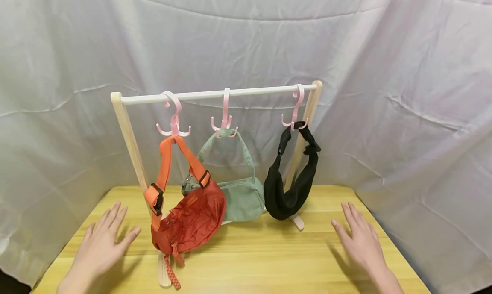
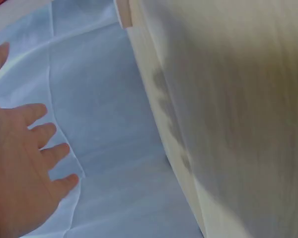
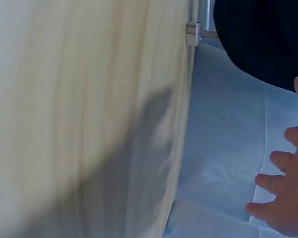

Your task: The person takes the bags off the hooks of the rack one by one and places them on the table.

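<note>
A red bag (image 1: 192, 219) with an orange strap hangs from a pink hook (image 1: 175, 125) at the left of the rack. Behind it, a pale green bag (image 1: 244, 200) hangs by its strap on the middle pink hook (image 1: 225, 110). At the right, a black bag (image 1: 286, 202) hangs on a third pink hook (image 1: 296, 108). My left hand (image 1: 101, 247), fingers spread, hovers left of the red bag and holds nothing. On the other side, my right hand (image 1: 359, 238) is also spread and bare, right of the black bag. Both cast shadows on the table.
The rack has a white bar (image 1: 261, 92) on wooden legs (image 1: 130, 142) and stands on a wooden table (image 1: 246, 264). Grey cloth (image 1: 246, 42) hangs behind and at both sides. Braided red cords (image 1: 171, 272) dangle from the red bag near the left foot.
</note>
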The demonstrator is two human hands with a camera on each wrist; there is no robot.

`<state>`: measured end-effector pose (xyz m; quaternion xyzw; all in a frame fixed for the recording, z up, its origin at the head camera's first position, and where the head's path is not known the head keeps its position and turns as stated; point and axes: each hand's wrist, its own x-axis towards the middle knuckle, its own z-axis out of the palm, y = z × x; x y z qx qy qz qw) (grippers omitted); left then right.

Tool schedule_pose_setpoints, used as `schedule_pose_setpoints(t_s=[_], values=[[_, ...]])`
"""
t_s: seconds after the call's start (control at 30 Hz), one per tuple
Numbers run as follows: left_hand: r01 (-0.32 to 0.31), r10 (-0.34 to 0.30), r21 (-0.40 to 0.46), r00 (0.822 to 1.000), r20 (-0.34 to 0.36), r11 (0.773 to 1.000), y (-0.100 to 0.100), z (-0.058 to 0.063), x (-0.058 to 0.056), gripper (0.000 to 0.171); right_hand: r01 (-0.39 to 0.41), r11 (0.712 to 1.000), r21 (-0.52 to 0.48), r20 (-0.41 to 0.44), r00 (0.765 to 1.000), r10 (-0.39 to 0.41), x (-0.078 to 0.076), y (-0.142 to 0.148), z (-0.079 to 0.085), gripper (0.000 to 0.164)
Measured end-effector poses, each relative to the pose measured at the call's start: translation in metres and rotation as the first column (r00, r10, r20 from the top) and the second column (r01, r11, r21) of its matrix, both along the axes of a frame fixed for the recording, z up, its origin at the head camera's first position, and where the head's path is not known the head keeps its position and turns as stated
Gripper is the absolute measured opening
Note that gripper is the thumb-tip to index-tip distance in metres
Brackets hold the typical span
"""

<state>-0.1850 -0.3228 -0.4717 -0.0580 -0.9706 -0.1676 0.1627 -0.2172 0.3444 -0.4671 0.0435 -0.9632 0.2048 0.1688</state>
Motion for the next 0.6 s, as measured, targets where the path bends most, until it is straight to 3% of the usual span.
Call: schedule_pose_setpoints(t_s=[0.23, 0.43, 0.53, 0.6], values=[[0.053, -0.035, 0.122, 0.989, -0.147, 0.991, 0.006, 0.013, 0.001, 0.074, -0.031, 0.996, -0.08, -0.139, 0.99, 0.019, -0.008, -0.009, 0.013, 0.067], [0.048, 0.008, 0.226, 0.971, -0.24, 0.973, 0.015, 0.027, 0.005, 0.069, -0.083, 0.986, -0.145, -0.234, 0.971, 0.047, -0.014, -0.015, 0.025, 0.062], [0.083, 0.017, 0.284, 0.943, -0.332, 0.955, 0.02, 0.032, 0.007, 0.068, -0.112, 0.978, -0.174, -0.293, 0.954, 0.057, -0.018, -0.019, 0.033, 0.06], [0.141, 0.001, 0.311, 0.91, -0.414, 0.94, 0.023, 0.036, 0.006, 0.068, -0.127, 0.973, -0.193, -0.338, 0.94, 0.056, -0.021, -0.021, 0.04, 0.058]])
